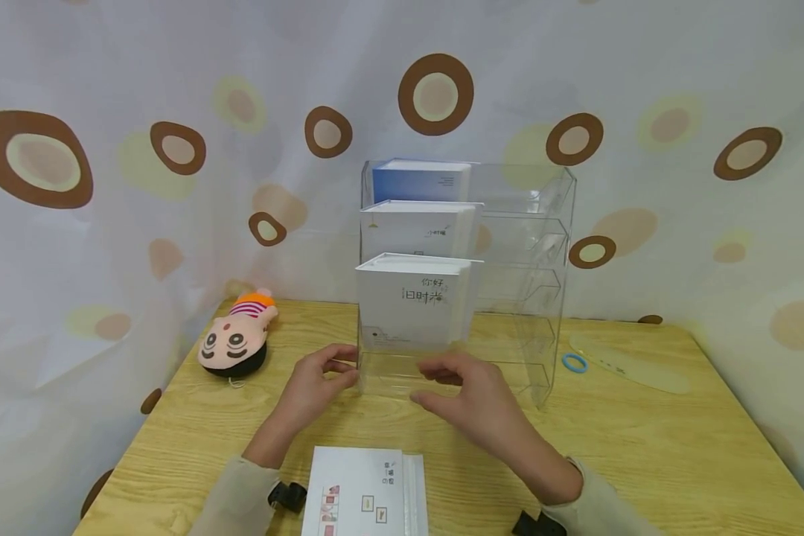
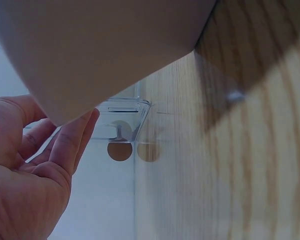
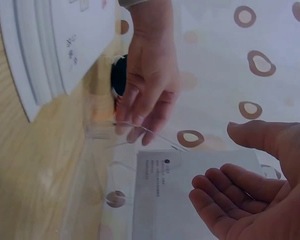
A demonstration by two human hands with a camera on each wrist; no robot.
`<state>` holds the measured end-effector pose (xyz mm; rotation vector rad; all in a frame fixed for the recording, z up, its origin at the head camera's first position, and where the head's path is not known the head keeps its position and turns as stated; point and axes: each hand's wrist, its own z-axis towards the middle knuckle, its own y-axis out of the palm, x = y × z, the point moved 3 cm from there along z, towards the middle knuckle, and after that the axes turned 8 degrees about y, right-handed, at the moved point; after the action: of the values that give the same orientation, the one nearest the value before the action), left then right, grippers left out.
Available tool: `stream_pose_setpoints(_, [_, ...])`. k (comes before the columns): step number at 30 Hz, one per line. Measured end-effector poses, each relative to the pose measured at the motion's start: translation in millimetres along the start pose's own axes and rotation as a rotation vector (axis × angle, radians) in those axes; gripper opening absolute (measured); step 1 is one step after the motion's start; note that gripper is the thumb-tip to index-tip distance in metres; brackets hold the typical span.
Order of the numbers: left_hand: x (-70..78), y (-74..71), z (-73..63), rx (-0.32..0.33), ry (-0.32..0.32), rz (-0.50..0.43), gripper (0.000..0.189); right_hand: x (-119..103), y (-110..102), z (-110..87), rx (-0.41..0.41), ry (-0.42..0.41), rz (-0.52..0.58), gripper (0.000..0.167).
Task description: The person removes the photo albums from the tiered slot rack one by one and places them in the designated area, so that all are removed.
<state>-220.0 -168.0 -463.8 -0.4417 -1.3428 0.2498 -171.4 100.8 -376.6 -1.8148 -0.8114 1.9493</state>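
Both my hands are at the bottom front of the clear rack (image 1: 549, 223) on the tabletop (image 1: 643, 447): left hand (image 1: 318, 383) touches its left corner with relaxed fingers, right hand (image 1: 472, 394) is open before it, holding nothing.

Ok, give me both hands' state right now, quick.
Left hand: open, fingertips at the front left edge of the clear acrylic rack, gripping nothing.
Right hand: open, fingers relaxed in front of the rack's lowest tier, holding nothing.
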Motion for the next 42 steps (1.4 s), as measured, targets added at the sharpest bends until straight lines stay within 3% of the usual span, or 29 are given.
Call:
stream_pose_setpoints(8, [0.3,0.8,-0.5,0.000,0.011,-0.015,0.041,-0.9,-20.7,14.4,0.041,-0.001,0.052,0.037])
stream_pose_setpoints(16, [1.8,1.0,-0.9,0.002,0.021,-0.017,0.041,12.1,-37.6,31.0,0.036,0.045,0.214,0.044])
stream_pose_setpoints(30, [4.9,0.3,-1.3,0.009,0.015,-0.012,0.040,17.9,-61.1,41.7,0.106,0.107,0.373,0.049])
stream_pose_setpoints(42, [0.0,0.4,-0.8,0.007,0.006,-0.006,0.039,39.1,-79.1,66.0,0.175,0.027,0.458,0.047])
